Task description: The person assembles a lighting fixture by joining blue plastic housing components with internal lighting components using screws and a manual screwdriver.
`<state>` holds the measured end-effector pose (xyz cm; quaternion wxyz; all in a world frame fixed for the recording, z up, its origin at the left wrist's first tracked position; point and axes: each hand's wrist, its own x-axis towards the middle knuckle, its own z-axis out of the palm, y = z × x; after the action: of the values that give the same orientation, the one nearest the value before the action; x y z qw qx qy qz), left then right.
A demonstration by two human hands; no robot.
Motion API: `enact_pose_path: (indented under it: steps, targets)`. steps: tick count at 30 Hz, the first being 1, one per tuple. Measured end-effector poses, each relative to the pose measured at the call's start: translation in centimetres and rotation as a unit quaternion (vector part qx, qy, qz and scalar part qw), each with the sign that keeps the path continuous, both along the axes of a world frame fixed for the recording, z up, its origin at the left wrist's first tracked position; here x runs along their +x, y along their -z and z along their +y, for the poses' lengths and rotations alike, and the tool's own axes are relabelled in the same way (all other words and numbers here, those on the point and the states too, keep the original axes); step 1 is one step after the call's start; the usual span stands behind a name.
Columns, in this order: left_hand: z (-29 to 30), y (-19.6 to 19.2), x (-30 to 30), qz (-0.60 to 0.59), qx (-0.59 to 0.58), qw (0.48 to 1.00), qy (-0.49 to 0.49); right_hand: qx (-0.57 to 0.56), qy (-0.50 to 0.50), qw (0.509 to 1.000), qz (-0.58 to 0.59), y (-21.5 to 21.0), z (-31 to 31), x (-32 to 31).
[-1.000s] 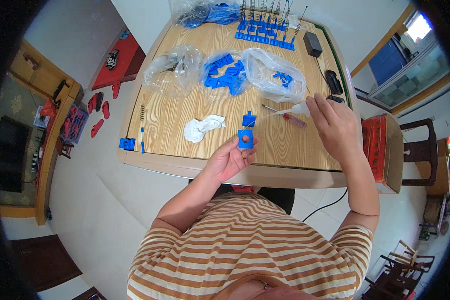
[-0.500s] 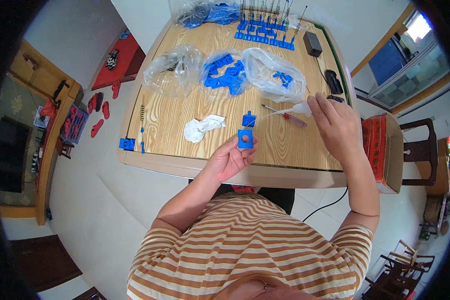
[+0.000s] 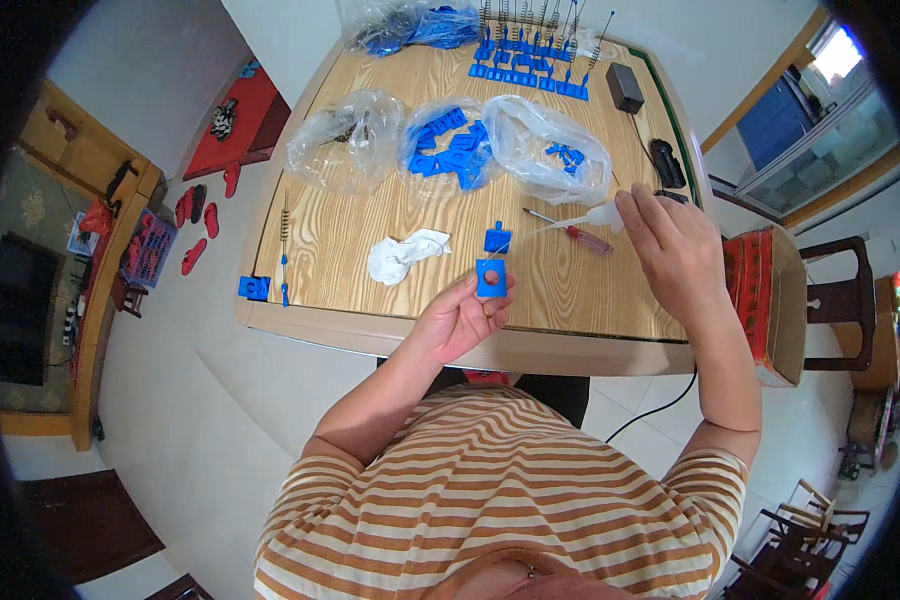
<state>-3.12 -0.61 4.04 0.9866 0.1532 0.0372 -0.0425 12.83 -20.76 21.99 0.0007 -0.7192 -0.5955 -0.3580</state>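
Observation:
Near the table's front edge, my left hand (image 3: 458,325) pinches a flat blue plastic plate (image 3: 499,290) with a round hole. Just beyond it is a smaller blue tabbed piece (image 3: 497,240); whether the two touch I cannot tell. My right hand (image 3: 673,250), raised to the right, grips a small white squeeze bottle (image 3: 603,216). The bottle is tilted, its long thin nozzle reaching left toward the blue pieces. Under the nozzle lies a screwdriver (image 3: 592,241) with a clear reddish handle. A crumpled white tissue (image 3: 395,262) rests left of my left hand.
Across the table stand plastic bags: one clear (image 3: 315,160), one of blue parts (image 3: 455,160), one with small blue pieces (image 3: 567,158). Blue parts with springs (image 3: 530,75) stand in rows behind. A spring rod (image 3: 285,260) and blue block (image 3: 254,288) lie left, a dark box (image 3: 625,88) right.

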Motion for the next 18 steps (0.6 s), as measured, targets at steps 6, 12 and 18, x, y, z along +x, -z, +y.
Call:
enact_pose_path:
  steps: [6,12,18]
  targets:
    - [-0.09,-0.01,0.0,0.001,-0.004,1.0,-0.001,-0.003,0.004,1.0,-0.003,-0.13,0.0,-0.08]
    - [-0.04,0.07,-0.03,0.006,-0.002,1.0,0.002,0.001,-0.002,1.0,-0.001,-0.06,0.02,-0.07]
    - [-0.05,0.07,-0.04,0.003,-0.003,1.0,0.002,-0.002,0.001,1.0,0.002,-0.08,-0.02,-0.09]
